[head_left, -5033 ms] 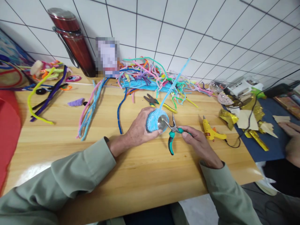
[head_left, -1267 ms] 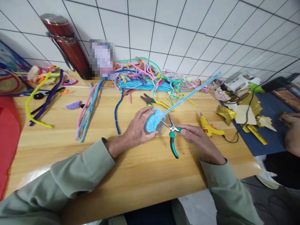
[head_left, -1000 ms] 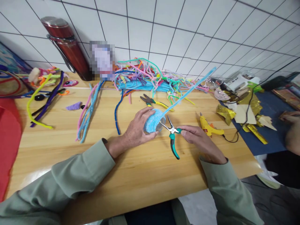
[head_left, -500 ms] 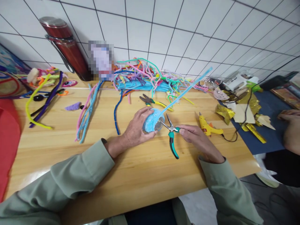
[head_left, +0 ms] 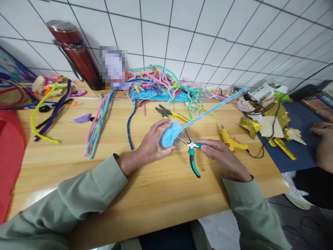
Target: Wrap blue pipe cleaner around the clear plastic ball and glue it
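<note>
My left hand (head_left: 154,140) is wrapped round a small cup-like piece (head_left: 169,134) covered in coils of light blue pipe cleaner. From it a long free end of blue pipe cleaner (head_left: 213,108) sticks out up to the right. One green handle of the long-nose pliers (head_left: 191,146) is gripped in my right hand (head_left: 217,151). The pliers' jaws are spread, one tip reaching to the cup's open end; the other handle hangs free. Behind the cup lies a second pair of pliers (head_left: 173,113) with yellow-green handles.
A yellow glue gun (head_left: 231,140) with a cord lies right of my right hand. Heaped pipe cleaners (head_left: 161,93) line the tiled wall. A red thermos (head_left: 78,57) stands back left. Gold scraps (head_left: 249,126) lie at right, near another person's arm (head_left: 324,142).
The free pipe cleaner end has swung lower and further right. The pliers and my right hand have shifted slightly right; my left hand keeps its hold on the cup.
</note>
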Motion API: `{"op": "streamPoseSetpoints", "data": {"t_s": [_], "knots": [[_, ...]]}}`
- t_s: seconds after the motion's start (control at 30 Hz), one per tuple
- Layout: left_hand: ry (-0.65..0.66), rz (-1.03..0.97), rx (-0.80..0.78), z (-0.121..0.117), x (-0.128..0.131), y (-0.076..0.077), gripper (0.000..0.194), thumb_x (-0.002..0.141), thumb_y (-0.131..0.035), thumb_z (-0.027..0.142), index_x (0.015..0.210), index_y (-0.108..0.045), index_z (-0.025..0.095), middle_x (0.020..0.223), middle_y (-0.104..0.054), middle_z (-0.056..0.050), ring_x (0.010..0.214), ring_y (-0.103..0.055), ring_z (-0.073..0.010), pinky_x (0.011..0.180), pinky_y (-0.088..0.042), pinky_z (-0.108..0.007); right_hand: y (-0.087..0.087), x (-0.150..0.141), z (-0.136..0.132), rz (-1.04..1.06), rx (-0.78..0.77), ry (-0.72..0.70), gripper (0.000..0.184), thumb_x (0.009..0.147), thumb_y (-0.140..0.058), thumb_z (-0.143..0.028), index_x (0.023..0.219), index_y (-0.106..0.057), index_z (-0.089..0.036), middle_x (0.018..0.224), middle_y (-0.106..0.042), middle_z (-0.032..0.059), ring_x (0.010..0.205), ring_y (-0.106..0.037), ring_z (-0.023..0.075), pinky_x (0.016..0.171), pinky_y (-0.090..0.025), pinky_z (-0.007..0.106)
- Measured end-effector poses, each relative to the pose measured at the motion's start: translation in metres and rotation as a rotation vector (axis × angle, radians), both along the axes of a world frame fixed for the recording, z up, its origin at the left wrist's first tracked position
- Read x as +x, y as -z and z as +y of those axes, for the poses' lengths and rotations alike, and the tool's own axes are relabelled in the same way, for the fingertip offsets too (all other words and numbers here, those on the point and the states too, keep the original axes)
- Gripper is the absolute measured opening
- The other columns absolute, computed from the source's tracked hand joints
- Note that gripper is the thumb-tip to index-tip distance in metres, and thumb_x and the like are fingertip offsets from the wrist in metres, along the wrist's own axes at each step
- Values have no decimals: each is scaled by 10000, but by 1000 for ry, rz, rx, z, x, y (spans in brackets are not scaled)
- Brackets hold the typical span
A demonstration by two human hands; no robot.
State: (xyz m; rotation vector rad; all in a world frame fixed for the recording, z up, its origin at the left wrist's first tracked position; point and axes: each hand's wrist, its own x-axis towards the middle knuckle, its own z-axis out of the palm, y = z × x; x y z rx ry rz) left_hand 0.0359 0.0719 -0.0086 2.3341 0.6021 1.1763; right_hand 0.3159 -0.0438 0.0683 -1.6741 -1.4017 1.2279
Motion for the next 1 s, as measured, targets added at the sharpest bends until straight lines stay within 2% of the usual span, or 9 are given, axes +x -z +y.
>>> {"op": "streamPoseSetpoints", "data": {"t_s": [0.23,0.4,0.63,0.87,1.0], "knots": [[-16,-32,22,2,2,1,890,871,-840,330,1615,-356,270,1556,-541,-176,1505,-531,-375,1236,-507,-634,1,1,0,26,3,2,572,928,-720,-696,1158,-860,-191,633,-377,-47,604,-278,117,552,-193,288],[-13,-32,25,2,2,2,885,876,-834,353,1617,-356,287,1562,-541,-170,1503,-531,-379,1236,-502,-645,4,-1,2,5,17,9,558,942,-706,-679,1186,-859,-200,663,-454,-26,617,-303,121,545,-202,282],[-2,-5,13,2,1,3,920,863,-846,352,1627,-336,302,1584,-530,-170,1516,-521,-389,1243,-492,-653,8,-2,4,29,22,-32,545,946,-707,-659,1153,-860,-179,641,-456,-35,595,-297,117,542,-236,285],[-2,-18,27,2,1,3,892,868,-844,357,1618,-366,283,1571,-534,-181,1504,-530,-384,1235,-502,-644,4,-8,3,39,-13,-23,532,908,-741,-653,1116,-868,-181,624,-463,-31,588,-319,127,546,-240,291],[-2,-12,26,2,2,2,911,852,-859,342,1615,-365,290,1580,-530,-176,1499,-540,-382,1234,-505,-639,-1,-6,1,1,8,-30,486,912,-745,-634,1092,-875,-202,642,-522,-12,606,-361,142,559,-259,302]]}}
